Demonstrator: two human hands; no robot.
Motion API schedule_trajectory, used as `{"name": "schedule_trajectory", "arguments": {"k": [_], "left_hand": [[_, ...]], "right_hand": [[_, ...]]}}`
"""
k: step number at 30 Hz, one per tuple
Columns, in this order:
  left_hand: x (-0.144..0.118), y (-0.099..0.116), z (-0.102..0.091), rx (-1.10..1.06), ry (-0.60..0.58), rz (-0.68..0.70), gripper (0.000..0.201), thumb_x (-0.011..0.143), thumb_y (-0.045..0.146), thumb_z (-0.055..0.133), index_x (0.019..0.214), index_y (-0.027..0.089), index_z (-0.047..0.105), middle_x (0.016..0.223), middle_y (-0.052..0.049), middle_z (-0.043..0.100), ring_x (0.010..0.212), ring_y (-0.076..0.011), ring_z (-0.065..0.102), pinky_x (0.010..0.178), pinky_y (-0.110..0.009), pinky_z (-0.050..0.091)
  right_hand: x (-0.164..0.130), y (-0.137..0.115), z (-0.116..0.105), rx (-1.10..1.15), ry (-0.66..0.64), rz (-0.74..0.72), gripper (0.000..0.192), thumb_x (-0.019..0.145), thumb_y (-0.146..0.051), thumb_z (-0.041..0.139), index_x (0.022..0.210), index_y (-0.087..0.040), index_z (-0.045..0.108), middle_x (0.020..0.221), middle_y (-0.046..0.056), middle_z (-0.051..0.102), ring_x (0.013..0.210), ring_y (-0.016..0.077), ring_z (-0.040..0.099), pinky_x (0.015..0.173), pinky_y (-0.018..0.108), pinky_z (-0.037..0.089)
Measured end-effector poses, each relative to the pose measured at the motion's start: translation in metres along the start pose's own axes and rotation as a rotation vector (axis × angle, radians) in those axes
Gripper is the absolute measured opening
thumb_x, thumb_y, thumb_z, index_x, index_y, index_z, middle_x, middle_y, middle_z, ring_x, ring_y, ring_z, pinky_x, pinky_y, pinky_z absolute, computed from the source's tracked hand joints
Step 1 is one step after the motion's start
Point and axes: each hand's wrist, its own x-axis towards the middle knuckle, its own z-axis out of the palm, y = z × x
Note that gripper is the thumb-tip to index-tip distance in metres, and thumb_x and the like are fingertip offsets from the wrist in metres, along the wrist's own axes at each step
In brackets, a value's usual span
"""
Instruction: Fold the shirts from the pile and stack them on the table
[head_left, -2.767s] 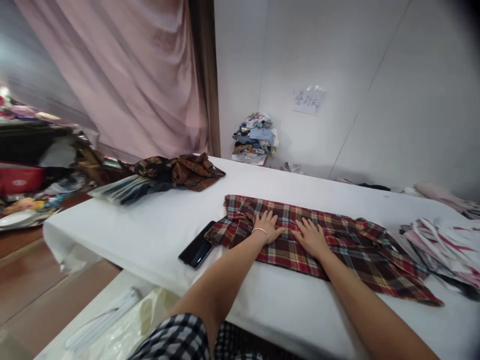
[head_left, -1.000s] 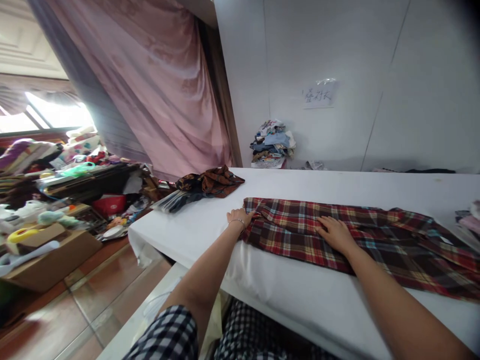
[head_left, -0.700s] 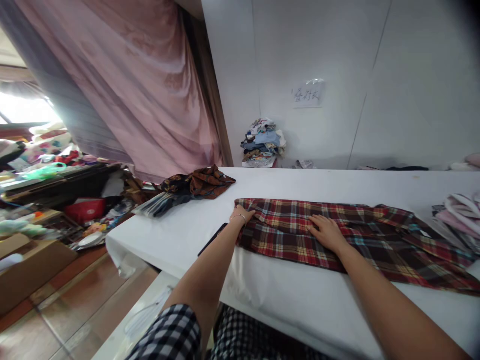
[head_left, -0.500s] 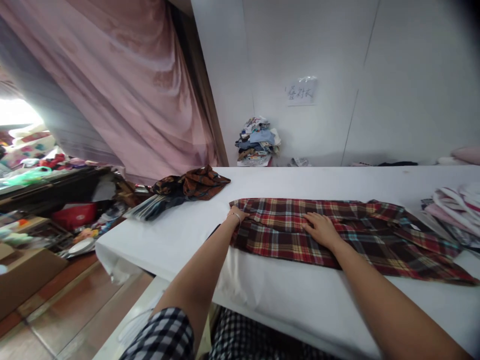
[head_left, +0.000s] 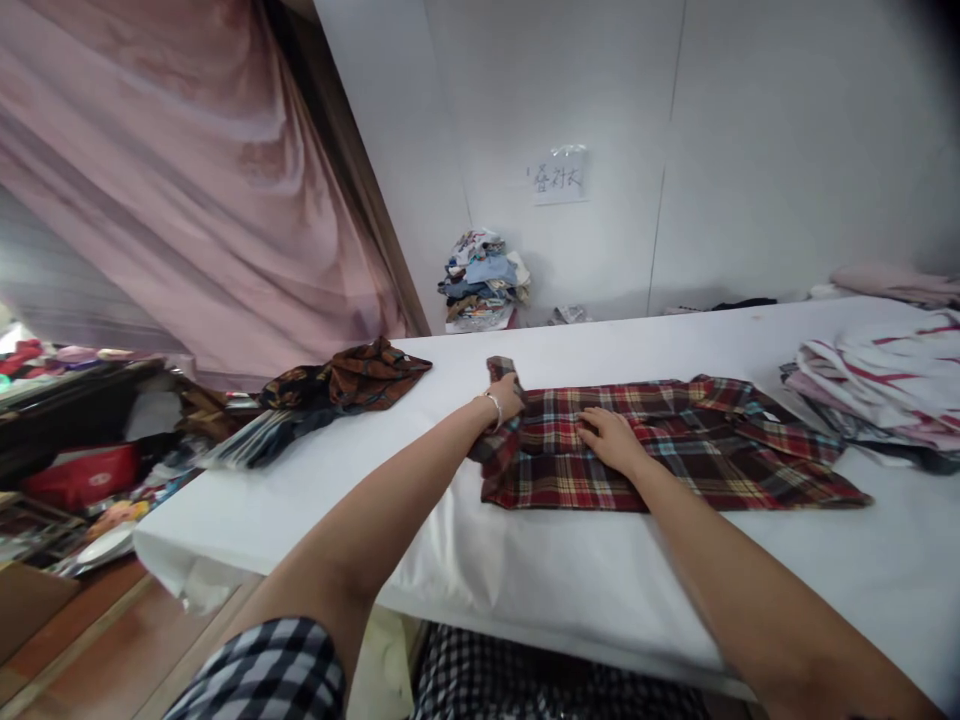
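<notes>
**Plaid shirt: lifted end at the left hand, body pinned under the right**

The plaid shirt [head_left: 675, 450] is lying on the white table [head_left: 600, 590] directly ahead of both hands, its long axis running from the left hand out past the right hand toward the striped clothes pile [head_left: 885, 390]. The left hand [head_left: 506, 398] is gripping the shirt's near-left end, fingers closed on a bunched flap that is standing up above the table. The right hand [head_left: 611, 440] is resting palm down, fingers spread and grasping nothing, on the shirt just beside the left hand. The left hand is the one at the free end; the far end is lying well beyond the right hand.

The left fingertips are being hidden by the raised cloth, so the exact pinch cannot be told. The collar, the buttons and the layering of the far end are hard to make out. A dark patterned garment [head_left: 352, 375] is lying to the left of the left hand
</notes>
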Motion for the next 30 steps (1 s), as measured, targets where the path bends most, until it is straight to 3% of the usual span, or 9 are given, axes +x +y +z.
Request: {"name": "schedule_trajectory", "arguments": {"k": [3,5,8,11,13,17,20,24,30], "left_hand": [[-0.003,0.03,0.012,-0.182,-0.137,0.142,0.06,0.082,0.029,0.069,0.138,0.022,0.05,0.111,-0.008,0.072,0.087,-0.0186,0.072,0.079,-0.031,0.059],[-0.003,0.035,0.017,-0.329,-0.142,0.2,0.05,0.086,0.031,0.064,0.135,0.022,0.055,0.113,-0.008,0.072,0.086,-0.0173,0.072,0.079,-0.031,0.059],[-0.002,0.022,0.022,-0.385,-0.008,0.182,0.042,0.09,0.029,0.059,0.13,0.018,0.059,0.124,-0.01,0.069,0.105,-0.023,0.068,0.095,-0.035,0.054],[-0.008,-0.001,0.033,-0.345,0.105,0.128,0.04,0.089,0.029,0.058,0.127,0.015,0.06,0.136,-0.013,0.061,0.127,-0.0289,0.055,0.111,-0.041,0.04],[-0.016,-0.015,0.045,-0.34,0.134,0.101,0.044,0.089,0.031,0.058,0.129,0.014,0.058,0.141,-0.015,0.056,0.133,-0.0293,0.05,0.114,-0.041,0.035],[-0.035,-0.031,0.069,-0.416,0.151,-0.029,0.058,0.093,0.047,0.051,0.14,0.014,0.046,0.145,-0.018,0.053,0.131,-0.0296,0.053,0.11,-0.041,0.04],[-0.046,-0.04,0.077,-0.486,0.166,-0.131,0.063,0.095,0.052,0.042,0.144,0.012,0.039,0.145,-0.019,0.053,0.131,-0.028,0.053,0.107,-0.039,0.042],[-0.062,-0.05,0.083,-0.538,0.16,-0.157,0.068,0.089,0.049,0.057,0.144,0.013,0.04,0.139,-0.018,0.059,0.125,-0.0266,0.059,0.102,-0.034,0.046],[-0.077,-0.053,0.096,-0.502,0.216,0.023,0.065,0.081,0.033,0.069,0.14,0.019,0.045,0.138,-0.013,0.06,0.125,-0.0254,0.058,0.105,-0.036,0.044]], "right_hand": [[0.002,0.001,-0.004,0.156,0.104,0.031,0.042,0.09,-0.028,0.047,0.125,-0.019,0.066,0.135,0.009,0.062,0.128,0.0233,0.055,0.111,0.039,0.041],[0.004,0.004,-0.006,0.271,0.17,0.126,0.043,0.088,-0.027,0.046,0.125,-0.019,0.066,0.131,0.008,0.066,0.123,0.0237,0.059,0.107,0.039,0.045],[0.007,0.01,-0.004,0.444,0.265,0.24,0.044,0.086,-0.028,0.046,0.125,-0.02,0.066,0.125,0.008,0.069,0.116,0.0233,0.063,0.104,0.04,0.048],[0.01,0.012,-0.003,0.532,0.35,0.251,0.042,0.081,-0.026,0.051,0.118,-0.019,0.069,0.118,0.008,0.072,0.109,0.0238,0.066,0.102,0.042,0.05],[0.011,0.01,-0.004,0.534,0.407,0.219,0.039,0.079,-0.027,0.052,0.112,-0.018,0.071,0.115,0.009,0.073,0.107,0.025,0.067,0.1,0.044,0.051],[0.01,-0.001,-0.009,0.502,0.484,0.117,0.038,0.084,-0.033,0.052,0.115,-0.019,0.07,0.122,0.01,0.07,0.113,0.026,0.064,0.099,0.044,0.051],[0.005,-0.008,-0.011,0.427,0.429,0.109,0.039,0.087,-0.037,0.053,0.119,-0.02,0.068,0.124,0.011,0.069,0.116,0.0265,0.063,0.101,0.044,0.05],[0.002,-0.006,-0.011,0.329,0.307,0.195,0.038,0.088,-0.034,0.055,0.12,-0.019,0.067,0.124,0.011,0.069,0.116,0.0258,0.064,0.102,0.043,0.048],[0.033,-0.007,-0.031,0.067,0.107,0.265,0.042,0.092,-0.028,0.049,0.13,-0.016,0.062,0.133,0.01,0.064,0.122,0.0227,0.06,0.106,0.035,0.044]]}}
